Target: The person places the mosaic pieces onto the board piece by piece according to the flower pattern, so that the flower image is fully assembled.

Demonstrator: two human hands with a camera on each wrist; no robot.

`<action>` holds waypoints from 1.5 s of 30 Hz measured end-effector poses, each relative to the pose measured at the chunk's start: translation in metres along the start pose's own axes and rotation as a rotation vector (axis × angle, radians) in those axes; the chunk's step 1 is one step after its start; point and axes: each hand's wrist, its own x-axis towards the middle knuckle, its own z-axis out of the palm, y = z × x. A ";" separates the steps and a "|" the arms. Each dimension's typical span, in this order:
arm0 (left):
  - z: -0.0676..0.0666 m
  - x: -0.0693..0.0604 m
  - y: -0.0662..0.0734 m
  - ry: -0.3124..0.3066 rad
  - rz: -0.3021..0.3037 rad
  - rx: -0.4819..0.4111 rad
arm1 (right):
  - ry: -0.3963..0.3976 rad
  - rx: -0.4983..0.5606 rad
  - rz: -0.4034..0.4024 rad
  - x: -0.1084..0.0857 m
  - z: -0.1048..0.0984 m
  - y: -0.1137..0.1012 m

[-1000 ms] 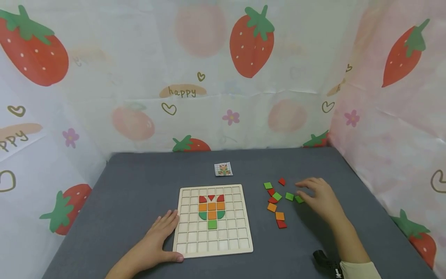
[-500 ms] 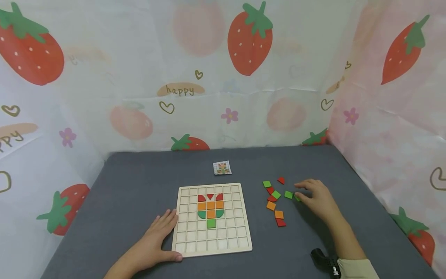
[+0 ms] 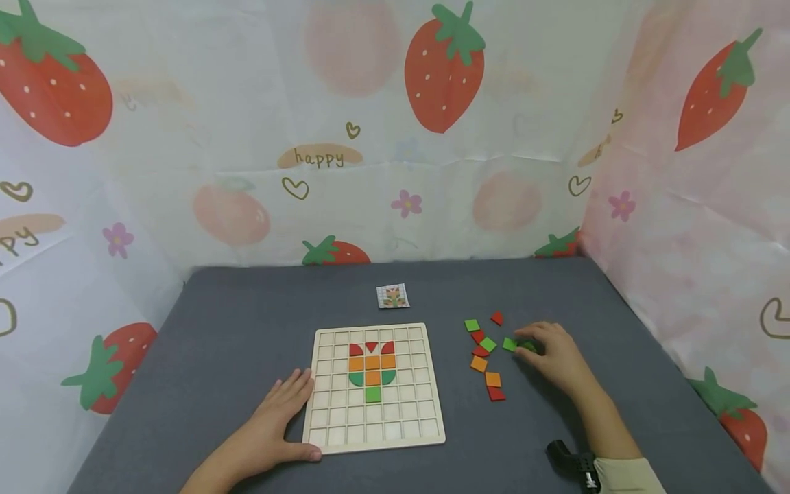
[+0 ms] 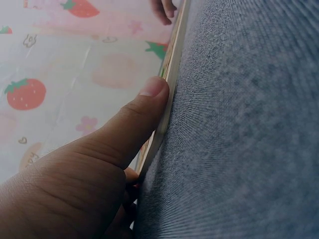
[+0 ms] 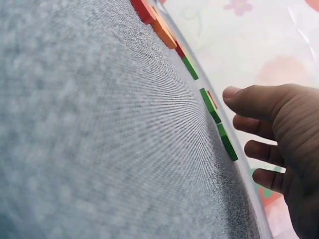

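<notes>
My left hand (image 3: 271, 418) rests at the left side of a wooden grid board (image 3: 412, 394), thumb along its near edge, fingers straight against the left side. In the left wrist view the thumb (image 4: 137, 107) touches the board's edge. Red, orange and green pieces form a tulip shape on the board, with a light green square tile (image 3: 373, 394) lowest. My right hand (image 3: 555, 353) hovers over loose tiles, thumb and fingers parted. A green tile (image 3: 527, 345) lies partly hidden between them, beside another green tile (image 3: 509, 344). The right wrist view shows the thumb (image 5: 249, 99) apart from the tiles.
Several loose red, orange and green tiles, among them an orange tile (image 3: 492, 379), lie right of the board. A small picture card (image 3: 392, 296) lies behind it. Black gear (image 3: 564, 456) sits at the right wrist. Strawberry-print cloth (image 3: 247, 137) surrounds the grey table (image 3: 259, 309).
My right hand has shifted slightly left and its fingers have lowered around the green tile. The left hand stays at the board. The head view has tilted a little.
</notes>
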 end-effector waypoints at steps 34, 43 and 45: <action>0.001 -0.001 -0.002 0.012 0.019 0.018 | -0.004 -0.044 0.027 0.006 0.012 0.003; 0.000 -0.001 -0.002 0.013 0.031 0.020 | -0.007 -0.047 0.024 0.006 0.012 0.004; 0.000 -0.001 -0.002 0.012 0.031 0.020 | -0.005 -0.045 0.022 0.006 0.012 0.004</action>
